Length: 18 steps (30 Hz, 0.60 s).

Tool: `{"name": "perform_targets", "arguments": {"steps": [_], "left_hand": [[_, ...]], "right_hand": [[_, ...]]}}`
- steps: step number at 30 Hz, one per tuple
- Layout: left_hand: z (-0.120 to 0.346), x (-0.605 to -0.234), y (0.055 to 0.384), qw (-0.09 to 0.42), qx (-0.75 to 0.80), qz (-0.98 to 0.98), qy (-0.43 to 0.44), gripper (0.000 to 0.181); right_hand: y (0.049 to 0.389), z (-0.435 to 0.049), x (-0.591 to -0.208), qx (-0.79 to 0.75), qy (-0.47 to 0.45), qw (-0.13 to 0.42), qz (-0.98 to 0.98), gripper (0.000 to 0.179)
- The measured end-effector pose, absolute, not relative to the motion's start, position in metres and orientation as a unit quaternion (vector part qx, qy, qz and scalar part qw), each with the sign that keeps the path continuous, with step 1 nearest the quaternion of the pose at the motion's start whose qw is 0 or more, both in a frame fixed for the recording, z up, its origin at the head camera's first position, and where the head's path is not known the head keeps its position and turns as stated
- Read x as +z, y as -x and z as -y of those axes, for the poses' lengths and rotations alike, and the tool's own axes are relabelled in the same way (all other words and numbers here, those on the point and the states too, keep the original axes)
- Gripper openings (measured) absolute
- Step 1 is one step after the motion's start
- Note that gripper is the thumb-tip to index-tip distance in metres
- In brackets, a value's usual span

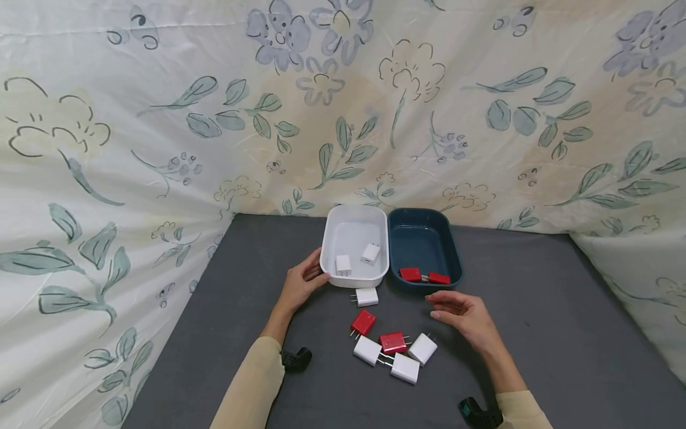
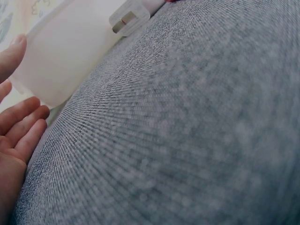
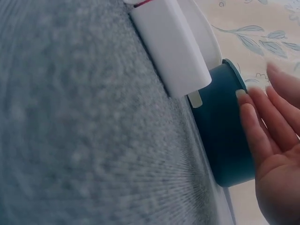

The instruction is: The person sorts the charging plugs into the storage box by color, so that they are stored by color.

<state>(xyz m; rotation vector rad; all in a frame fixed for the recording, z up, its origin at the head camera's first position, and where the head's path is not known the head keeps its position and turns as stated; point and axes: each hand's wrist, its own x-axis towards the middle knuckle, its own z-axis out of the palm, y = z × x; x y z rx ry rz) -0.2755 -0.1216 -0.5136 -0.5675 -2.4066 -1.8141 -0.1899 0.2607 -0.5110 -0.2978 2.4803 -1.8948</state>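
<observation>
At the near left corner of the white plastic bin (image 1: 355,282), my left hand (image 1: 304,282) rests against or very near its wall, fingers fairly straight. The left wrist view shows those fingers (image 2: 26,124) beside the bin's side. Two white charger plugs (image 1: 370,254) lie inside it. Two red charger plugs (image 1: 410,274) lie in the dark blue bin (image 1: 426,223). My right hand (image 1: 465,316) hovers just in front of that bin, fingers loosely bent and holding nothing. Between the hands, several white charger plugs (image 1: 405,368) and two red ones (image 1: 393,342) are scattered.
The two bins stand side by side at the back of the grey cloth-covered table (image 1: 530,322). A floral curtain (image 1: 343,119) rises directly behind them and along the left side. One white charger plug (image 1: 367,297) lies right at the white bin's front wall.
</observation>
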Motion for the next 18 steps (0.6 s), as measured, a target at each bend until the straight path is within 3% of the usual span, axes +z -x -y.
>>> {"name": "perform_targets", "arguments": {"steps": [18], "left_hand": [[0.123, -0.516, 0.277, 0.036, -0.597, 0.778, 0.190, 0.070]], "right_hand": [[0.192, -0.260, -0.522, -0.597, 0.162, 0.124, -0.776, 0.045]]}}
